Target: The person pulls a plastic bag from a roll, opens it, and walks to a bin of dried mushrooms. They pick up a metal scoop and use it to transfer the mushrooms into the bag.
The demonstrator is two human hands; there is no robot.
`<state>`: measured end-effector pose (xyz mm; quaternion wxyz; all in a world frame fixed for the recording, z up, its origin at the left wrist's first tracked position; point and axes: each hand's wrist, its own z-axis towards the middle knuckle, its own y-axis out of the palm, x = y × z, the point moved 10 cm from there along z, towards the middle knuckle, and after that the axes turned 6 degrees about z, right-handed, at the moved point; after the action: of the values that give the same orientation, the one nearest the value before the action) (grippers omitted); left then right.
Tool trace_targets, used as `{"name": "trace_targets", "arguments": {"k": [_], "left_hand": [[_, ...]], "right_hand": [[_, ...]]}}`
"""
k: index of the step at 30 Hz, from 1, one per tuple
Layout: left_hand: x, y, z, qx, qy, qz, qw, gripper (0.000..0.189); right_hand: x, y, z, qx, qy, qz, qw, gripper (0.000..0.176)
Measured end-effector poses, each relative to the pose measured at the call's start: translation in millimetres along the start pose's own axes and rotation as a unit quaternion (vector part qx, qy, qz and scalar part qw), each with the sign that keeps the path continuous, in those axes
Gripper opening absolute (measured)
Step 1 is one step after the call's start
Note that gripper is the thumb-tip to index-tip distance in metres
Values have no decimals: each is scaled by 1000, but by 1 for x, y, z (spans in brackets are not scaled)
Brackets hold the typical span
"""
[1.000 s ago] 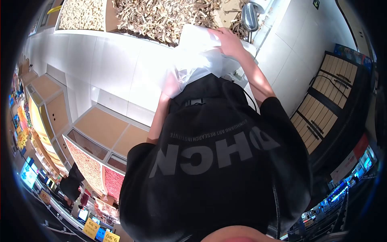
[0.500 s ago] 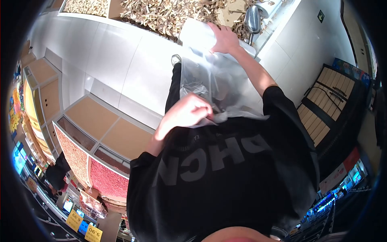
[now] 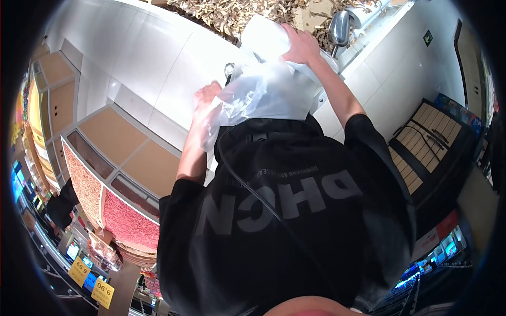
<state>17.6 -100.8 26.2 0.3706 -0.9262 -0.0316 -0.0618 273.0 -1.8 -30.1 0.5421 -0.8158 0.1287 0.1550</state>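
Note:
A white roll of plastic bags [image 3: 263,38] sits at the edge of the dried-goods bin. My right hand [image 3: 303,46] grips its right end, the fingers curled over the top. From the roll a translucent plastic bag [image 3: 269,95] hangs down in front of my waist, crumpled toward its left side. My left hand [image 3: 207,95] is closed at the bag's left edge, slightly blurred, and loose film drapes along its wrist and forearm. The fingertips of this hand are hidden.
Brown dried strips [image 3: 221,15] fill the bin ahead. A metal scoop [image 3: 339,29] and another white roll [image 3: 362,15] lie at its right. Bins of pink grains [image 3: 129,218] stand left; a slatted bench [image 3: 421,142] is at right.
My left hand has moved from near my chest forward and left, drawing the bag's lower end up and sideways. My right hand stays on the roll.

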Motion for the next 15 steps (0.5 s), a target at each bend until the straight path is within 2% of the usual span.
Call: {"name": "trace_targets", "arguments": {"k": [3,6,8,11,15], "left_hand": [[20,-4,17,78,65,-59,993,44],[36,5,35,117,109,-112,981,43],[38,15,34,130,118,-133,975,42],[30,26,18,146,118,-169,968,42],[17,33,0,155,111,-197,962,41]], "right_hand": [[1,3,-1,38,-15,-5,999,105],[-3,-1,-9,65,-26,13,997,105],[-6,-2,-15,78,-35,12,996,103],[-17,-12,-24,163,-79,-26,983,99],[-11,3,-18,147,-95,-4,985,95]]}}
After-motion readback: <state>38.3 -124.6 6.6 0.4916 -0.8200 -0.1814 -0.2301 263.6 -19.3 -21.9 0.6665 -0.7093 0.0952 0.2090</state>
